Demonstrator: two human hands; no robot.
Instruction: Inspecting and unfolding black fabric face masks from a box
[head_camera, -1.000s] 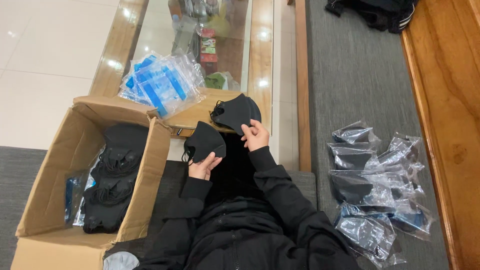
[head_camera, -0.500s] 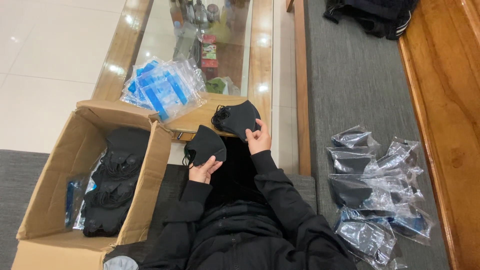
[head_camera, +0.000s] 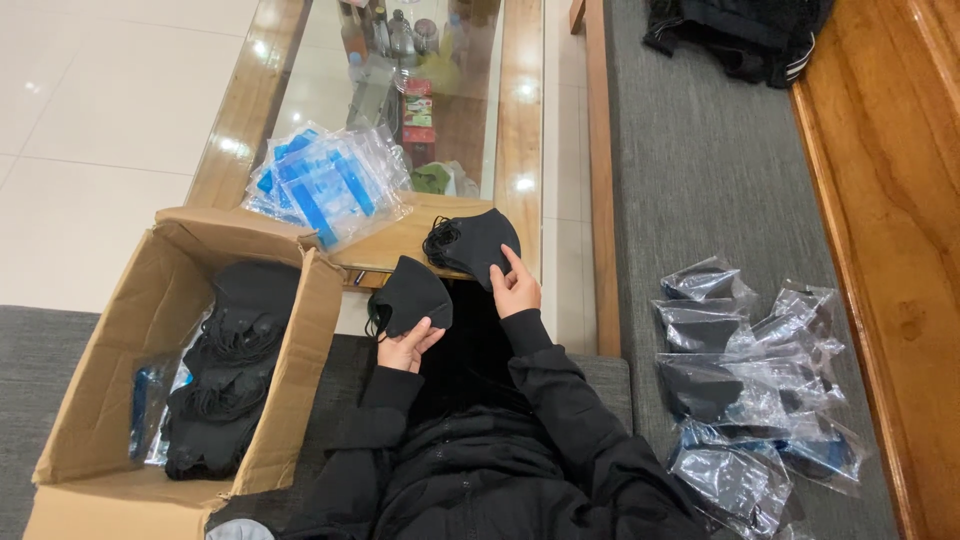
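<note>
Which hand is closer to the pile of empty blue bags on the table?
Left, probably. The left hand, holding a black mask, sits nearer the blue bags, which lie up and to its side. The right hand holds another mask, farther away.

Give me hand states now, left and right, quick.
Left hand: closed on a black face mask, held above the lap.
Right hand: holding a second black mask at the wooden table edge.
</note>
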